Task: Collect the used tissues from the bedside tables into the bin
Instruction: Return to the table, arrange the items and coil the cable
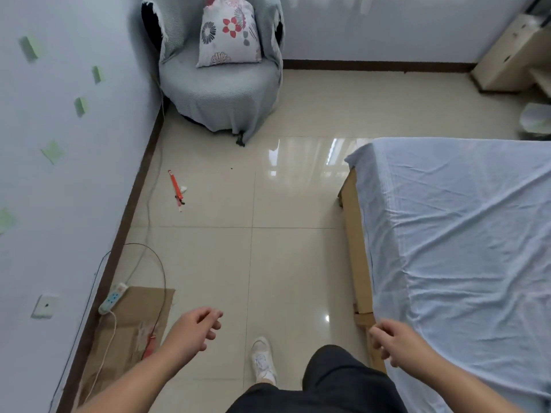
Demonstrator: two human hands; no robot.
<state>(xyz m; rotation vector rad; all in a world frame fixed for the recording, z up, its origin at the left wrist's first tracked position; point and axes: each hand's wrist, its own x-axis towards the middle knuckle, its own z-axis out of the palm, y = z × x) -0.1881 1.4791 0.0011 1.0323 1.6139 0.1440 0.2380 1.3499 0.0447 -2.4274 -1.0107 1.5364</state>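
Left hand and right hand hang loosely curled, holding nothing, above the floor beside the bed. A small white wad, possibly a tissue, lies on the floor just beside a red stick.

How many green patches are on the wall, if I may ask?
5 green patches: the highest, one right of it, one below that, one lower still, one at the frame's left edge. Others may be out of view.
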